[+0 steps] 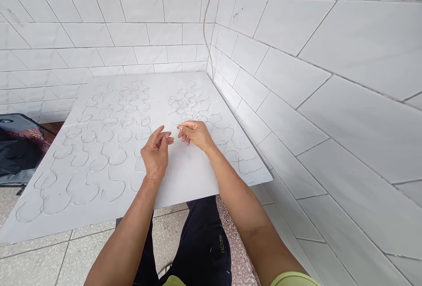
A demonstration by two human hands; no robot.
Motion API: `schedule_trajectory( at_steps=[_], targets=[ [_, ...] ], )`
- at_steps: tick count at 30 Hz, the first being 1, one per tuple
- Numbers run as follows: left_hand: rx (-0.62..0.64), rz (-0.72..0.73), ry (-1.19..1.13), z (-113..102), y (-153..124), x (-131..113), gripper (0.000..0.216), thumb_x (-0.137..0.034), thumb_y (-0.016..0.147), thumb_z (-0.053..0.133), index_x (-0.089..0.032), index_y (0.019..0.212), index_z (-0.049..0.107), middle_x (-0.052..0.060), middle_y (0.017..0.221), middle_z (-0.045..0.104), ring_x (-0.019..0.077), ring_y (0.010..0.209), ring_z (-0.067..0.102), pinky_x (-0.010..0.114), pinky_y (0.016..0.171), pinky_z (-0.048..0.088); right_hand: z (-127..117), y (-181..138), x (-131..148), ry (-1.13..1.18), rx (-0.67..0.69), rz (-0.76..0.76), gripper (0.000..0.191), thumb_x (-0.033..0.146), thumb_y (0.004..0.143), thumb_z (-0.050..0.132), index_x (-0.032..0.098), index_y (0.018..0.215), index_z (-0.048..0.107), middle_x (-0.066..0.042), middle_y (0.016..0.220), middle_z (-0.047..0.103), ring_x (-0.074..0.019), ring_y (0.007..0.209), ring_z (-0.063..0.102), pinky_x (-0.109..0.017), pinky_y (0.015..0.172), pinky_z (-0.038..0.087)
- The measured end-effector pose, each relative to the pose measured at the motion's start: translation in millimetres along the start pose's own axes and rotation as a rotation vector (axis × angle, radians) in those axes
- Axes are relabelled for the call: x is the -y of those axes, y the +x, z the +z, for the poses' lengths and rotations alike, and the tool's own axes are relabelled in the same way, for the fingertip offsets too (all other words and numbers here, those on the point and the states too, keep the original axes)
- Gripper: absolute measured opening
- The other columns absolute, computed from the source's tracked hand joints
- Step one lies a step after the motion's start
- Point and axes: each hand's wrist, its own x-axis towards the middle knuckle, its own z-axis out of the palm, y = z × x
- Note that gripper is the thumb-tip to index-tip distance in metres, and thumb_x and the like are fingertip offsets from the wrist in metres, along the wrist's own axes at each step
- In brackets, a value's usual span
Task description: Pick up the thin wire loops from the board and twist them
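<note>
My left hand (156, 148) hovers over the white board with its thumb and fingers drawn together in a pinch. Facing it, my right hand (196, 133) is pinched too, thumb against forefinger. Only a faint trace of thin wire shows in the small gap between the fingertips; most of it is hidden or too fine to see. Bent pieces of wire, curved like hooks (116, 157), lie in rows on the left of the board. Beyond my right hand is a loose tangle of similar wires (187, 101).
The white board (187, 180) reaches a tiled wall (148, 33) behind and another on the right. A pale cable (205, 26) hangs down the corner. A dark bag (20, 149) stands at the left. My legs (201, 242) are under the board's front edge.
</note>
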Motion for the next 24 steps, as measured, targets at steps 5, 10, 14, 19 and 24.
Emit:
schedule_trajectory(
  at_steps=[5, 10, 14, 19, 24],
  targets=[
    [0.051, 0.03, 0.06, 2.2, -1.3, 1.1, 0.047, -0.041, 0.09, 0.072, -0.026, 0.134, 0.065, 0.007, 0.117, 0.074, 0.0169, 0.086, 0.073, 0.037, 0.086, 0.061, 1.9, -0.7, 0.1, -0.048, -0.006, -0.029, 0.028, 0.046, 0.086, 0.068, 0.02, 0.088, 0.076, -0.006, 0.08, 0.073, -0.0137, 0.06, 0.061, -0.024, 0.043, 0.045],
    [-0.03, -0.019, 0.069, -1.3, 4.0, -5.0, 0.054, -0.054, 0.093, 0.065, -0.021, 0.135, 0.062, 0.012, 0.121, 0.07, 0.0197, 0.088, 0.073, 0.032, 0.071, 0.061, 7.0, -3.4, -2.6, -0.195, -0.088, -0.092, 0.026, 0.044, 0.09, 0.06, 0.023, 0.081, 0.074, -0.002, 0.081, 0.072, -0.0132, 0.063, 0.059, -0.024, 0.048, 0.041],
    [0.013, -0.056, 0.128, 0.0, 2.5, -5.8, 0.042, -0.056, 0.094, 0.061, -0.018, 0.109, 0.072, 0.011, 0.107, 0.074, 0.0184, 0.078, 0.071, 0.027, 0.06, 0.055, 8.7, -4.9, -2.6, -0.222, -0.137, -0.116, 0.024, 0.04, 0.091, 0.057, 0.024, 0.081, 0.073, -0.002, 0.083, 0.071, -0.0136, 0.064, 0.059, -0.026, 0.052, 0.041],
    [0.06, -0.12, 0.114, 3.0, 1.0, -2.4, 0.03, -0.046, 0.089, 0.07, -0.017, 0.097, 0.075, 0.008, 0.087, 0.075, 0.0158, 0.061, 0.067, 0.027, 0.053, 0.051, 10.8, -6.4, -2.8, -0.278, -0.132, -0.145, 0.025, 0.04, 0.094, 0.054, 0.025, 0.085, 0.072, -0.001, 0.08, 0.07, -0.0128, 0.06, 0.057, -0.027, 0.056, 0.042],
    [0.004, -0.146, 0.099, 1.2, 3.7, -3.2, 0.025, -0.042, 0.089, 0.068, -0.017, 0.087, 0.072, 0.007, 0.084, 0.074, 0.0151, 0.058, 0.066, 0.028, 0.052, 0.054, 14.5, -8.8, -2.9, -0.303, -0.116, -0.151, 0.026, 0.044, 0.095, 0.055, 0.024, 0.082, 0.065, 0.0, 0.074, 0.066, -0.0124, 0.057, 0.054, -0.027, 0.057, 0.042]
  ],
)
